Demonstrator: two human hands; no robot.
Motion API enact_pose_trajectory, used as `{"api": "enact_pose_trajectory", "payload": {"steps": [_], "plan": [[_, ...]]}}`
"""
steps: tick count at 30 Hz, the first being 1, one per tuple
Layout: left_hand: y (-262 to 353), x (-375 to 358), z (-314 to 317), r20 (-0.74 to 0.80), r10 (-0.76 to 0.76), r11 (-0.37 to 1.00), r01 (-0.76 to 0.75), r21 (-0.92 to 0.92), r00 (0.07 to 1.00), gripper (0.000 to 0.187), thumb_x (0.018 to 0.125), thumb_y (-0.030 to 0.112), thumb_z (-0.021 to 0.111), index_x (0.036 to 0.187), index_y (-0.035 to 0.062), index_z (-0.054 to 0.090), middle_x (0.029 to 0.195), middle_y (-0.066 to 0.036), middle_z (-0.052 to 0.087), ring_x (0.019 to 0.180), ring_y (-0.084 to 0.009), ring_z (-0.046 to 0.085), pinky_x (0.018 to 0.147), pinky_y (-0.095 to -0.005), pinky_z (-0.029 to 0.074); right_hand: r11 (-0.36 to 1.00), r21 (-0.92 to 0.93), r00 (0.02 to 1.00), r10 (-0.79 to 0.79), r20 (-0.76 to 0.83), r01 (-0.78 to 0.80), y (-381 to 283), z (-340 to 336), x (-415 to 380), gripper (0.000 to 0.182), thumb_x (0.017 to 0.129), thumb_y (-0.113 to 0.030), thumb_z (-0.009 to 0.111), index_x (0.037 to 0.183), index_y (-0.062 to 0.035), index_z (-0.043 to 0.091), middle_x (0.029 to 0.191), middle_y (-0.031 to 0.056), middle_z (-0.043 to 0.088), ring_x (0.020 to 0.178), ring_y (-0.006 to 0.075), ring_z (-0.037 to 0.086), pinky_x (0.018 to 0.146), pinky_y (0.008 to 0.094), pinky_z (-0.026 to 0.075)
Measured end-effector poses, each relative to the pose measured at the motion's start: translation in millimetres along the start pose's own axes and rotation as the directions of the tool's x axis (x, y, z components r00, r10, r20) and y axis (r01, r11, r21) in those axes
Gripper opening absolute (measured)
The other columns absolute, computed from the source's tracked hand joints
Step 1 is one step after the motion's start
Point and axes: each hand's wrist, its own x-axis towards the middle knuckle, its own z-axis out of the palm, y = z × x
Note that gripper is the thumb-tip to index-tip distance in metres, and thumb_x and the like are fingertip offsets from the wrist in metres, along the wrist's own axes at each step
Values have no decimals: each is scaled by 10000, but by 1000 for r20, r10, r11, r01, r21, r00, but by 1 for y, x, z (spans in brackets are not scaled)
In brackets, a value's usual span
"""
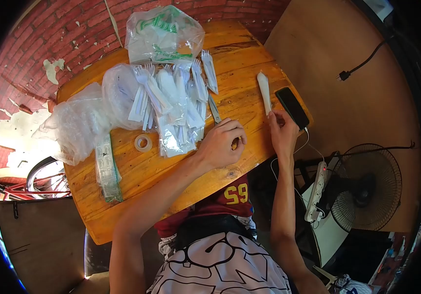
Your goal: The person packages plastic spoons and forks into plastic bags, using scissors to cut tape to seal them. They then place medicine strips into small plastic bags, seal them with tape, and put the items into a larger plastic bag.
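A slim white roll (264,89), like a rolled paper napkin, lies slanted on the table. My right hand (283,128) has its fingertips closed on the roll's lower end. My left hand (224,143) rests on the table with its fingers curled; whatever they may hold is hidden. Just beyond its knuckles lie scissors (215,110), partly covered by the hand. Left of the scissors is a pile of white plastic forks (154,93) and clear-wrapped packets (177,139). One more wrapped fork set (209,73) lies at the pile's upper right.
A roll of clear tape (143,143), a long printed packet (106,166) and crumpled clear plastic bags (81,120) are at the left. Behind the pile sits a green-printed bag (164,36). A phone (292,107) with a charging cable lies near the right edge, beyond which stands a fan (364,186).
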Motion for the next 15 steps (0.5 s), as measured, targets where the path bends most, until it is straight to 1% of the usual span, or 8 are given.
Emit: {"api": "enact_pose_trajectory", "payload": {"steps": [1, 2, 5, 6, 9, 10, 14, 15], "plan": [[0, 0, 0, 0, 1, 1000, -1, 8, 1000, 122, 844, 0, 703, 961, 31, 718, 1050, -108, 696, 1073, -333, 657, 934, -427, 560, 993, 99, 998, 56, 34, -59, -7, -3, -9, 244, 1057, -203, 764, 1140, 24, 794, 948, 128, 800, 754, 194, 736, 697, 355, 581], [1, -1, 0, 11, -6, 1000, 6, 22, 1000, 175, 844, 4, 704, 1015, 37, 717, 1091, -115, 695, 1099, -345, 657, 959, -428, 559, 959, 263, 994, 94, 64, -108, -16, -6, -20, 227, 1081, -177, 749, 1170, 28, 782, 916, 64, 770, 755, 98, 685, 658, 270, 543], [7, -1, -1, 23, 0, 997, -2, 75, 1000, 356, 851, 20, 707, 1204, 65, 705, 1237, -134, 680, 1195, -372, 646, 1039, -439, 550, 818, 530, 972, 149, 183, -225, -20, -14, -55, 211, 1095, -137, 729, 1222, 29, 758, 902, 34, 744, 738, 75, 662, 633, 237, 514], [9, -1, 0, 16, 21, 995, -22, 100, 1000, 430, 856, 29, 708, 1282, 80, 695, 1302, -138, 668, 1237, -377, 634, 1068, -448, 543, 779, 569, 962, 173, 209, -264, -21, -15, -68, 238, 1093, -99, 726, 1295, 26, 718, 884, 30, 726, 712, 67, 639, 616, 241, 501], [19, 1, -3, 97, 79, 972, -98, 212, 992, 587, 885, 73, 705, 1466, 132, 652, 1491, -132, 611, 1354, -383, 579, 1141, -481, 507, 717, 634, 956, 180, 233, -290, -12, -16, -106, 266, 1087, -97, 737, 1324, 17, 700, 894, 27, 723, 729, 70, 647, 621, 242, 504], [21, 1, -4, 143, 95, 959, -129, 251, 985, 628, 896, 90, 702, 1518, 151, 636, 1552, -127, 588, 1392, -383, 557, 1164, -494, 492, 747, 596, 953, 178, 246, -294, -13, -18, -116, 293, 1082, -91, 744, 1351, 9, 683, 916, 25, 725, 758, 68, 654, 638, 237, 516], [16, -1, 0, 317, 190, 892, -298, 339, 929, 574, 965, 181, 632, 1538, 195, 649, 1673, -80, 533, 1459, -384, 499, 1239, -526, 392, 773, 561, 948, 169, 270, -297, -15, -26, -147, 376, 1025, -41, 796, 1378, 2, 672, 991, 50, 733, 841, 92, 684, 723, 257, 572], [15, -2, 1, 340, 186, 879, -310, 362, 922, 570, 962, 194, 640, 1532, 190, 652, 1668, -81, 536, 1461, -386, 497, 1243, -527, 384, 833, 496, 960, 141, 241, -246, -15, -27, -151, 394, 1010, -35, 805, 1381, -7, 673, 1004, 54, 732, 855, 102, 686, 729, 266, 574]]}}
